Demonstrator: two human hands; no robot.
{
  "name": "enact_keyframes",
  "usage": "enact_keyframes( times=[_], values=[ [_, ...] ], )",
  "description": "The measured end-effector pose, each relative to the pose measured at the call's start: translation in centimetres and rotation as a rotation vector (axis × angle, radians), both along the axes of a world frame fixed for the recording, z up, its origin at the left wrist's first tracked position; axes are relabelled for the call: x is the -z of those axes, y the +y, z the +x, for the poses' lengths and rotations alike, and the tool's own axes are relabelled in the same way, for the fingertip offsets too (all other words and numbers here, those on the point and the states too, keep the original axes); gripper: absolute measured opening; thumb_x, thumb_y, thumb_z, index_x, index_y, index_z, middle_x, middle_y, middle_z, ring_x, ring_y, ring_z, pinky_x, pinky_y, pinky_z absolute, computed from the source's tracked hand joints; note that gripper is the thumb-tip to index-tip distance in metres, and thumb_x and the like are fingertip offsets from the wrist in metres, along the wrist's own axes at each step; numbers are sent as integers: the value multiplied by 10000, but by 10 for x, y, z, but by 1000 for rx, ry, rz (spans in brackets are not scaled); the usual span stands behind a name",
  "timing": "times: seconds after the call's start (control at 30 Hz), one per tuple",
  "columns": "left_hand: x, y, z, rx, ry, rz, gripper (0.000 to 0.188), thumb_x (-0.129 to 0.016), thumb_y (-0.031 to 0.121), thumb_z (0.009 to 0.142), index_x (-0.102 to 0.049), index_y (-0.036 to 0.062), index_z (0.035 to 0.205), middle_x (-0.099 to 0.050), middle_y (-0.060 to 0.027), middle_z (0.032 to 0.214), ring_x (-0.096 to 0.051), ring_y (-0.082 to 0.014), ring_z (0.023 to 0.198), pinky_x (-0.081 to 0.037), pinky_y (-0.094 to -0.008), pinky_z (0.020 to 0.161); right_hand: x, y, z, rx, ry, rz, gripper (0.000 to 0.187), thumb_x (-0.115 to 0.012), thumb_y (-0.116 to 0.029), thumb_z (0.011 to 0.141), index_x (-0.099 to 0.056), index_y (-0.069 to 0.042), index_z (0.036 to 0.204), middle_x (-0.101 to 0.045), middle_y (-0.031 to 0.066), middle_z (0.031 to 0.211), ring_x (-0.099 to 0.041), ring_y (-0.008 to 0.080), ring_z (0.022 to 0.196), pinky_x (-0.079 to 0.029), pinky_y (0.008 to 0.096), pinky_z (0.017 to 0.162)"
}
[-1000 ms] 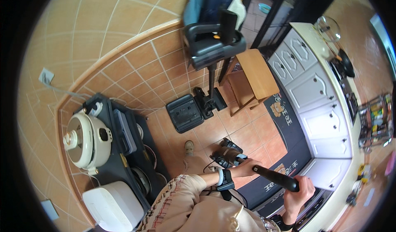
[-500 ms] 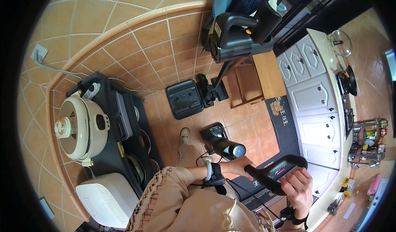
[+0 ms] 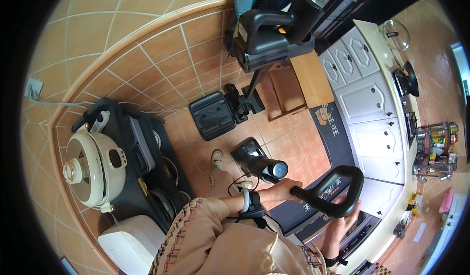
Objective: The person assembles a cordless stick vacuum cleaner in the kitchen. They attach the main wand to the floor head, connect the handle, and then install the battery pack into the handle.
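Observation:
An upright floor washer with a black body and a round lit display on top stands in front of me, its black loop handle leaning to the right. My left hand is closed around the handle's shaft just below the loop. At the loop's lower right edge, my right hand holds on from underneath, its fingers partly hidden behind the loop. A dark cable hangs near my left wrist.
A black cordless vacuum stands upright by the wall, next to a black charging tray and a wooden stool. Left is a dark cart with a cream cooker; right, white cabinets and a dark mat.
My right hand has shifted from over the loop's lower grip to beneath its lower right edge. The loop has turned to face up more. My left hand keeps its hold on the shaft.

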State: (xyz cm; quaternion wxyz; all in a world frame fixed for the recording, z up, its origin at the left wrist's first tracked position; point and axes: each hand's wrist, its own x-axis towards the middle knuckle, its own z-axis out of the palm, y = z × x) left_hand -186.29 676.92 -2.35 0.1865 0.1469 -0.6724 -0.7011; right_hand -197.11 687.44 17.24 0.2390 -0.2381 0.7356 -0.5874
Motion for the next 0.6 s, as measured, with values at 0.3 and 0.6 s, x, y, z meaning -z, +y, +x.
enact_keyframes(
  times=[0.3,0.6],
  values=[
    [47,-23,-17,287,120,-75,441,-835,218,688,-552,49,982,-624,-109,766,-640,-283,753,-483,-371,669,25,-43,11,-447,-6,-306,290,-765,-243,824,-536,-65,831,-628,88,739,-608,201,681,-476,360,727],
    [62,-17,6,166,104,-56,146,-691,134,714,-615,33,641,-573,-173,595,-566,-322,545,-418,-406,537,23,-58,42,-545,-90,-328,274,-697,-138,852,-488,-78,686,-515,51,550,-479,172,477,-412,347,560]
  ],
)
